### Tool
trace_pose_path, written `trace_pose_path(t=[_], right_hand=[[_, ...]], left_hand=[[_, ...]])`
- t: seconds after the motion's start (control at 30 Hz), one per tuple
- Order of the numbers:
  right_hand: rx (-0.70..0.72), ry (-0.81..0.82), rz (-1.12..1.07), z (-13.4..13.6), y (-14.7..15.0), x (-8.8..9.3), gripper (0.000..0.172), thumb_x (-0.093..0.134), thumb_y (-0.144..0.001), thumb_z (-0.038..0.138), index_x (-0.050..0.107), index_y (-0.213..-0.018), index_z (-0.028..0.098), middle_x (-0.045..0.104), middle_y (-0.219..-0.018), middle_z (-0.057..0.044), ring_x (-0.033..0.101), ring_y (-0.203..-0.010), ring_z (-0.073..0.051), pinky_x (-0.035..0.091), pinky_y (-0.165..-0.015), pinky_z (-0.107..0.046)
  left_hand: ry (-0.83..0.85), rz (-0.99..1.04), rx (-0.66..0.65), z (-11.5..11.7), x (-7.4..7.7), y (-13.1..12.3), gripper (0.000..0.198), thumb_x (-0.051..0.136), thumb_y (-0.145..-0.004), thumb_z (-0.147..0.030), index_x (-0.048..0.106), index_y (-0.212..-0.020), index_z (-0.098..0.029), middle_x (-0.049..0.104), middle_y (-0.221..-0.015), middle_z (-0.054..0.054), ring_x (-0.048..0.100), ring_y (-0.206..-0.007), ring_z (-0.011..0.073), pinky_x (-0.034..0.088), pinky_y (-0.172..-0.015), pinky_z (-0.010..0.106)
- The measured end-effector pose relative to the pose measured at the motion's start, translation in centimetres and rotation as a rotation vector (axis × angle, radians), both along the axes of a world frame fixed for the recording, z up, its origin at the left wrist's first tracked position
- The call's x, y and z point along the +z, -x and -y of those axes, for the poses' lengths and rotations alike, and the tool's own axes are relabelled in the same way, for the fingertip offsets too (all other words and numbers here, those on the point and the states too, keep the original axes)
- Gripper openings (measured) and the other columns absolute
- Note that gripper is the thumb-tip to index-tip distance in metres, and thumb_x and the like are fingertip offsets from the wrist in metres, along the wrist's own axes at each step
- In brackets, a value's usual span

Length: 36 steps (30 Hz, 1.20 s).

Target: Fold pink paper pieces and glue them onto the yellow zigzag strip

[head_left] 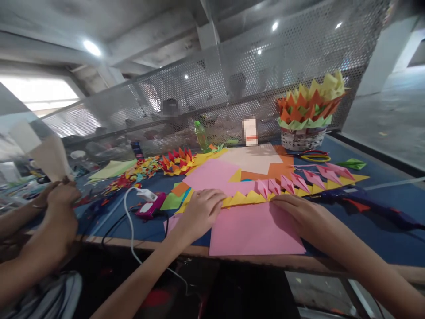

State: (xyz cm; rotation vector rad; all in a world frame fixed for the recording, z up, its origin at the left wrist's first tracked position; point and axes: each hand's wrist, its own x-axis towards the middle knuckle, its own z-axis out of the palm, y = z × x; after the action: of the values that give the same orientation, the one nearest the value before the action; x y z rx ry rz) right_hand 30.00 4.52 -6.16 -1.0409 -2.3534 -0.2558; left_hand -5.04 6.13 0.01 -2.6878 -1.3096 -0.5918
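Observation:
A long yellow paper strip (246,199) with a zigzag edge of folded points lies across the table in front of me. Pink folded paper points (287,184) stand in a row along its right part. Near the strip's left end, my left hand (203,212) is closed on it with the fingers bent over the edge. My right hand (295,212) pinches the lower edge beneath the pink points, its fingers together and the thumb hidden. Under the strip and between my hands lie pink paper sheets (254,235), reaching the table's front edge.
A glue gun (375,207) lies right, below yellow-handled scissors (314,157) and a basket (303,139) trimmed with folded paper. A green bottle (201,136) stands behind. Left are a magenta power block (152,208), cables and a co-worker's hands (63,195) holding paper.

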Motion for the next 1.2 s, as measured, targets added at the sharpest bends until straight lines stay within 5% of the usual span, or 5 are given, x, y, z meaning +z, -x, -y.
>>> trace_pose_path(t=[0.2,0.5,0.67,0.9,1.2], right_hand=[[0.011,-0.051,0.002,-0.1,0.2,-0.5,0.054,0.05,-0.092,-0.001,0.069,-0.139,0.02,0.073,-0.143,-0.011,0.07,-0.133,-0.028,0.059,-0.117,-0.05],[-0.034,-0.128,0.04,-1.0,0.0,-1.5,0.049,0.047,-0.104,0.018,0.064,-0.15,0.017,0.063,-0.158,-0.013,0.059,-0.147,-0.034,0.053,-0.124,-0.056],[-0.061,-0.124,0.026,-1.1,0.1,-2.0,0.049,0.042,-0.106,0.024,0.065,-0.149,0.017,0.063,-0.156,-0.016,0.057,-0.147,-0.042,0.052,-0.12,-0.068],[-0.122,-0.117,0.04,-1.2,0.8,-2.8,0.047,0.043,-0.106,0.028,0.062,-0.148,0.018,0.061,-0.157,-0.019,0.056,-0.143,-0.052,0.053,-0.11,-0.08],[-0.089,-0.041,0.08,0.0,0.2,-1.9,0.059,0.034,-0.104,0.022,0.052,-0.16,0.025,0.055,-0.165,-0.014,0.056,-0.146,-0.049,0.056,-0.111,-0.076]], left_hand=[[0.011,0.067,0.021,-1.3,1.2,1.3,0.02,0.061,-0.109,-0.024,0.074,-0.122,-0.023,0.079,-0.129,0.006,0.074,-0.121,0.0209,0.058,-0.106,0.039],[-0.007,0.001,0.079,0.5,2.0,2.9,0.037,0.076,-0.101,-0.028,0.07,-0.137,-0.026,0.076,-0.141,0.006,0.071,-0.129,0.0299,0.053,-0.113,0.051],[-0.047,0.046,0.261,3.8,3.1,6.9,0.035,0.043,-0.115,-0.021,0.066,-0.141,-0.021,0.074,-0.142,0.01,0.067,-0.136,0.024,0.052,-0.118,0.046],[0.056,-0.035,0.353,11.2,-0.7,10.0,0.041,0.068,-0.105,-0.033,0.068,-0.146,-0.031,0.072,-0.148,0.006,0.07,-0.134,0.0278,0.059,-0.114,0.047],[0.04,-0.092,0.251,11.4,-1.3,11.0,0.03,0.057,-0.112,-0.032,0.07,-0.138,-0.034,0.08,-0.134,0.002,0.077,-0.12,0.0245,0.062,-0.104,0.044]])
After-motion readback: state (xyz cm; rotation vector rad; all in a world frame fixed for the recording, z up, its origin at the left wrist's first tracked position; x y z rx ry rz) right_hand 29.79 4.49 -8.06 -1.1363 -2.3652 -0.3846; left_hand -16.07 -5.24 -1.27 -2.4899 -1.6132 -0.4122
